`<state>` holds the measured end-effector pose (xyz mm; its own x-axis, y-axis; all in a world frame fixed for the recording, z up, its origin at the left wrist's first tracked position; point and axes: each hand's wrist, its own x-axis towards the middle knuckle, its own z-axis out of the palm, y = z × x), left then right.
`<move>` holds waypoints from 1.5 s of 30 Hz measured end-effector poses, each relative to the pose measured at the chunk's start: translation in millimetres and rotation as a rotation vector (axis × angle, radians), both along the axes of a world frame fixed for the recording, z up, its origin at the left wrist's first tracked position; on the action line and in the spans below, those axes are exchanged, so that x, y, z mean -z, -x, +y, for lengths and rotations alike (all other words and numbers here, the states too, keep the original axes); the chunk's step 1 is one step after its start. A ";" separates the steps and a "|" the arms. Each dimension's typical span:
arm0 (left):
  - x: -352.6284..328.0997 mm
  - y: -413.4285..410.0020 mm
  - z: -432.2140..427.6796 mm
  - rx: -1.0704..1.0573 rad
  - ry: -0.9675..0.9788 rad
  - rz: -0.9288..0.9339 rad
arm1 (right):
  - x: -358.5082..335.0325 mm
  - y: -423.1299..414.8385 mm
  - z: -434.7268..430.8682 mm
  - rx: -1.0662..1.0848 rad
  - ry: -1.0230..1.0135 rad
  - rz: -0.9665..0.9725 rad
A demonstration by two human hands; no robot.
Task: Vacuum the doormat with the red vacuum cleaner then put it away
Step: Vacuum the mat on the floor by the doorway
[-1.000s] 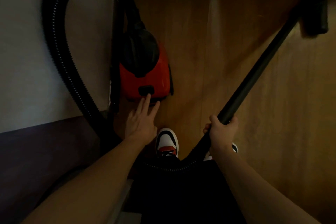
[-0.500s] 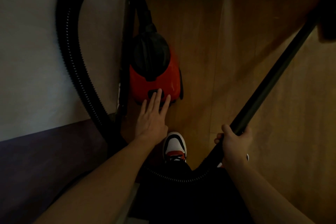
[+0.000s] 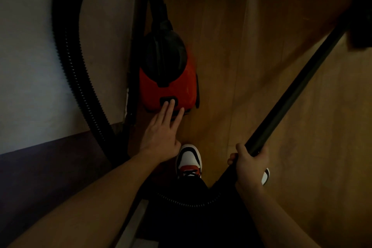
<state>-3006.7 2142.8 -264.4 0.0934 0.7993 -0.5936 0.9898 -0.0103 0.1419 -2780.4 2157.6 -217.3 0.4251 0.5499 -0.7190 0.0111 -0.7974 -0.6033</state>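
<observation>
The red vacuum cleaner (image 3: 171, 90) with a black top stands on the wooden floor beside the wall. My left hand (image 3: 161, 133) reaches down with straight fingers, and two fingertips press the black button on its near end. My right hand (image 3: 249, 163) grips the lower end of the black wand (image 3: 298, 86), which slants up to the right. A dark shape (image 3: 360, 26) at the wand's far end, top right, is cut off by the frame. The ribbed black hose (image 3: 74, 70) loops from the cleaner's front along the wall and passes under my arms.
A pale wall (image 3: 30, 56) with a dark skirting board runs along the left. My shoe (image 3: 189, 161), white, black and red, stands just behind the cleaner. Bare wooden floor (image 3: 221, 46) spreads ahead and to the right. The scene is dim.
My left hand has slid forward over the cleaner's rear until its fingertips lie on the black button. The view has shifted a little; my right hand keeps its grip on the wand.
</observation>
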 end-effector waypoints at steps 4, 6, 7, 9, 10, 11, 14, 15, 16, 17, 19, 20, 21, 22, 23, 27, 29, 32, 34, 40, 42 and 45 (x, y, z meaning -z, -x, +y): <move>0.9 0.8 3.9 -0.012 0.003 -0.041 | -2.6 3.1 -4.2 0.002 0.013 0.015; 0.1 3.6 6.3 -0.004 0.026 -0.038 | -3.1 5.1 -3.7 0.002 0.015 0.022; -1.3 5.0 8.2 0.013 0.042 -0.026 | -4.2 5.6 -3.1 0.007 0.021 0.021; -4.1 6.0 11.5 0.043 0.082 0.001 | -5.6 6.6 -1.5 0.006 0.030 0.022; -8.0 5.2 13.9 0.044 0.104 0.006 | -8.0 6.4 -0.6 0.003 0.034 0.021; -13.2 3.0 16.0 0.035 0.128 0.003 | -12.2 5.4 -0.1 0.002 0.040 0.014; -38.9 -8.0 24.4 -0.015 0.161 -0.026 | -30.7 1.8 1.5 -0.001 0.059 -0.011; -50.2 -14.2 29.1 -0.028 0.160 -0.041 | -38.0 -0.2 2.3 -0.003 0.061 -0.022; -62.5 -22.2 35.0 -0.043 0.164 -0.061 | -45.8 -2.2 3.1 -0.007 0.066 -0.037; -75.7 -32.1 42.4 -0.066 0.172 -0.089 | -53.7 -4.7 4.1 -0.008 0.075 -0.051; -104.0 -55.7 61.6 -0.152 0.194 -0.171 | -71.0 -10.2 6.5 -0.005 0.105 -0.069; -118.3 -68.2 72.2 -0.204 0.208 -0.232 | -79.4 -13.0 7.1 -0.008 0.121 -0.073; -131.6 -80.6 82.4 -0.249 0.226 -0.305 | -88.1 -15.0 8.0 -0.006 0.130 -0.073; -144.4 -93.3 92.6 -0.281 0.251 -0.382 | -96.7 -16.9 9.4 0.000 0.143 -0.073; -156.0 -106.0 102.5 -0.303 0.288 -0.451 | -104.4 -18.8 10.8 0.006 0.159 -0.072; -194.1 -162.6 136.6 -0.382 0.477 -0.611 | -128.0 -25.0 17.8 0.025 0.226 -0.065; -204.8 -193.3 147.3 -0.439 0.555 -0.651 | -136.9 -30.3 22.6 0.054 0.227 -0.040; -206.7 -234.9 158.8 -0.519 0.626 -0.678 | -151.3 -42.4 31.6 0.135 0.213 0.011; -204.8 -255.0 165.5 -0.589 0.664 -0.742 | -158.3 -53.8 38.8 0.176 0.195 0.052; -213.5 -313.9 187.1 -0.602 0.615 -0.763 | -179.5 -125.8 55.9 0.232 0.031 0.233; -217.4 -330.7 198.3 -0.596 0.597 -0.748 | -181.0 -154.4 68.0 0.268 -0.006 0.218; -225.8 -352.1 214.8 -0.607 0.612 -0.754 | -179.4 -196.4 96.6 0.321 -0.013 0.063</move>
